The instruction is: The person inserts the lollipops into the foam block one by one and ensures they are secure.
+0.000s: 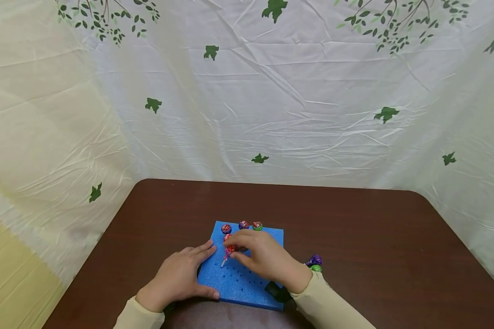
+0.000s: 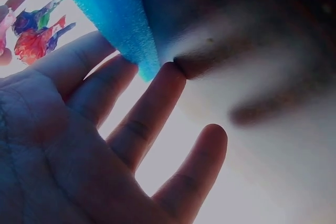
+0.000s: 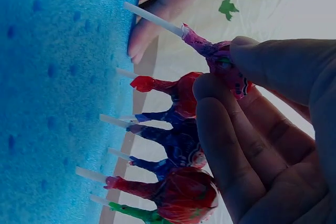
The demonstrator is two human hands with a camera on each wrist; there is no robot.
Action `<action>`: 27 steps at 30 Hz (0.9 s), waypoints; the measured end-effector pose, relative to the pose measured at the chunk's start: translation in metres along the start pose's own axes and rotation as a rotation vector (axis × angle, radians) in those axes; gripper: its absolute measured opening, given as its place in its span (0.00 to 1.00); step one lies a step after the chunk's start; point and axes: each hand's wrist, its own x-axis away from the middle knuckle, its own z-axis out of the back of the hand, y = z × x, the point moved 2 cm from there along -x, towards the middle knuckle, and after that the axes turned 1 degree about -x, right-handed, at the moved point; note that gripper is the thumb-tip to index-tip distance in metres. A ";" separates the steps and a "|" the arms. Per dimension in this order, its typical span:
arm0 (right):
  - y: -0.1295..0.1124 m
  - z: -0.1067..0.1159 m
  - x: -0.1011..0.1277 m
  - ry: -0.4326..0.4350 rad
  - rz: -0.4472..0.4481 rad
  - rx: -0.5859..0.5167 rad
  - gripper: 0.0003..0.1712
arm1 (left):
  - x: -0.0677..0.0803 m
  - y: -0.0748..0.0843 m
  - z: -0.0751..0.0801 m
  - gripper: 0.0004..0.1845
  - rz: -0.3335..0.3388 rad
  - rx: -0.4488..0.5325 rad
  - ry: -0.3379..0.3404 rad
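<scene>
A blue foam board (image 1: 251,292) dotted with small holes lies on the table. My left hand (image 1: 185,274) rests at its left side, fingers straight along the edge and thumb at the front corner. In the left wrist view, fingertips touch the foam's edge. My right hand (image 1: 267,256) pinches a pink-wrapped lollipop (image 3: 226,64) between thumb and fingers, its white stick slanting down to the board; whether the tip touches is unclear. Beyond it, several lollipops stand stick-down in the foam, among them a red one (image 3: 186,95), a blue one (image 3: 176,140) and a green one (image 3: 152,216).
A purple lollipop (image 1: 314,260) and a green one (image 1: 316,268) lie on the brown table (image 1: 374,237), right of the board and partly behind my right wrist. A pale leaf-printed curtain (image 1: 313,114) hangs behind the table's far edge.
</scene>
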 end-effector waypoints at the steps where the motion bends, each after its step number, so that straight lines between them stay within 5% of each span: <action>1: 0.000 0.000 0.000 -0.006 -0.004 -0.001 0.16 | -0.001 0.000 0.000 0.60 0.001 0.000 -0.005; 10: -0.004 -0.004 -0.001 -0.031 0.038 0.073 0.15 | -0.005 0.002 0.006 0.60 0.005 -0.025 -0.042; 27: -0.002 -0.011 -0.001 0.021 0.019 0.030 0.16 | -0.010 0.005 0.013 0.58 -0.002 -0.048 -0.070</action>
